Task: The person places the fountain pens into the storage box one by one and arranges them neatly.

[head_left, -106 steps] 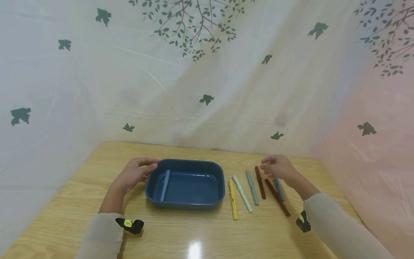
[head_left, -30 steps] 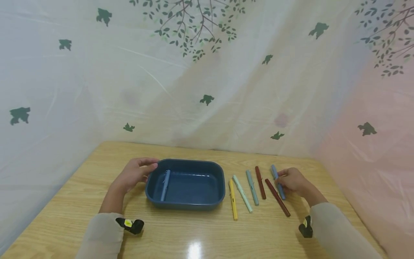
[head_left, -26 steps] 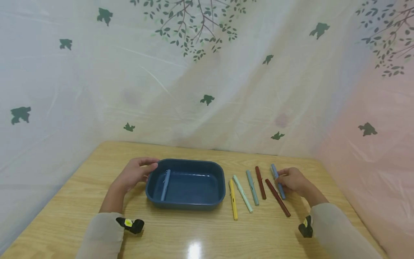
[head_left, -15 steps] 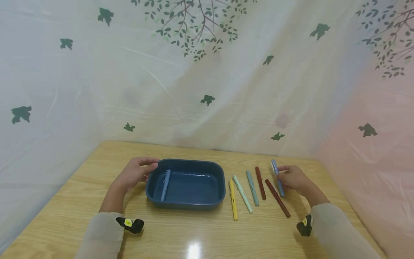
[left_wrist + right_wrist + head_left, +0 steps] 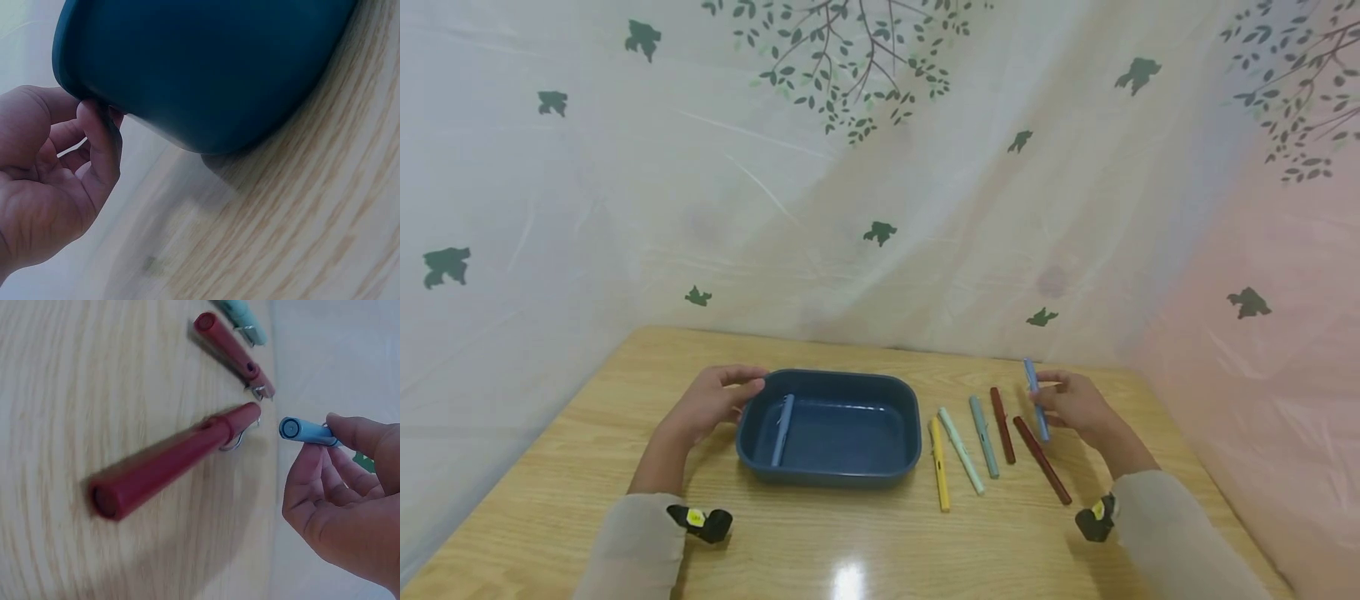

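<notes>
My right hand [image 5: 1073, 406] pinches a light blue pen [image 5: 1036, 400] between thumb and fingers, and in the right wrist view the pen [image 5: 305, 430] is held off the table. Just beside it lie two dark red pens, one [image 5: 1042, 460] nearer and another [image 5: 1002, 425] to its left. My left hand [image 5: 717, 402] holds the left rim of a dark blue rectangular tub [image 5: 829, 478]; in the left wrist view its fingertips meet at the tub's rim [image 5: 67, 87]. Inside the tub, a blue pen [image 5: 782, 430] lies along the left side.
Between the tub and the red pens lie a yellow pen [image 5: 939, 464], a pale mint pen [image 5: 961, 451] and a grey-green pen [image 5: 984, 437]. The wooden table [image 5: 820, 542] ends at a printed curtain [image 5: 880, 292] behind. Wrist cameras [image 5: 703, 523] sit on both sleeves.
My right hand has come down to the light blue pen, taken hold of it and raised it off the table, slightly away and leftward. The left hand and tub have stayed in place.
</notes>
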The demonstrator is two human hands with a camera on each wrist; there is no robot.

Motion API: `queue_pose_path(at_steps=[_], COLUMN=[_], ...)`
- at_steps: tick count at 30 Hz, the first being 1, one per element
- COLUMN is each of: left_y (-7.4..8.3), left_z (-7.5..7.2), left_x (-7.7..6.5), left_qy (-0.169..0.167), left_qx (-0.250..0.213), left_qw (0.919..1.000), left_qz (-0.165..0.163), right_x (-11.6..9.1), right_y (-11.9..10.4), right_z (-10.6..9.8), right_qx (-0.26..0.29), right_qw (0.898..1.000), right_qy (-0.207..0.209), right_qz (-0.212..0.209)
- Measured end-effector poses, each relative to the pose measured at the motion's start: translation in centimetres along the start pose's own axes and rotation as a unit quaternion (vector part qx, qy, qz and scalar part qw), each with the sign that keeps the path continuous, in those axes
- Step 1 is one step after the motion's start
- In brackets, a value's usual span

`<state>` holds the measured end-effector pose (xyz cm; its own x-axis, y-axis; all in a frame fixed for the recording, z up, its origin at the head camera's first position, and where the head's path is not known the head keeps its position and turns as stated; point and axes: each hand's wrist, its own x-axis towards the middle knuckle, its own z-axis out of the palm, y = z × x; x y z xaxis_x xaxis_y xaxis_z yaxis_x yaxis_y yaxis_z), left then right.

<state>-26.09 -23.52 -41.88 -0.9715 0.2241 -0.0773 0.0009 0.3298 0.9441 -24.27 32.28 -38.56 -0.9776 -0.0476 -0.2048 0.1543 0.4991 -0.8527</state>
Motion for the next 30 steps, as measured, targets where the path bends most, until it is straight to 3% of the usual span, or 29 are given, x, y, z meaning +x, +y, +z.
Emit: queue_pose_path(at_steps=[18, 30], left_y=[-0.1, 0.0], left_z=[-0.1, -0.1], left_x=[0.1, 0.2], left_qy=[-0.006, -0.006], left_qx=[-0.005, -0.010], left_qw=[1.0000, 0.9999], left_qz=[0.003, 0.000], right_x=[0.7, 1.1], right_y=[-2.1, -4.3], right_z=[2.2, 4.1], right_qx=[0.060, 0.086], right_qw=[0.997, 0.995], right_qy=[0.031, 0.026], right_qz=[-0.023, -0.044])
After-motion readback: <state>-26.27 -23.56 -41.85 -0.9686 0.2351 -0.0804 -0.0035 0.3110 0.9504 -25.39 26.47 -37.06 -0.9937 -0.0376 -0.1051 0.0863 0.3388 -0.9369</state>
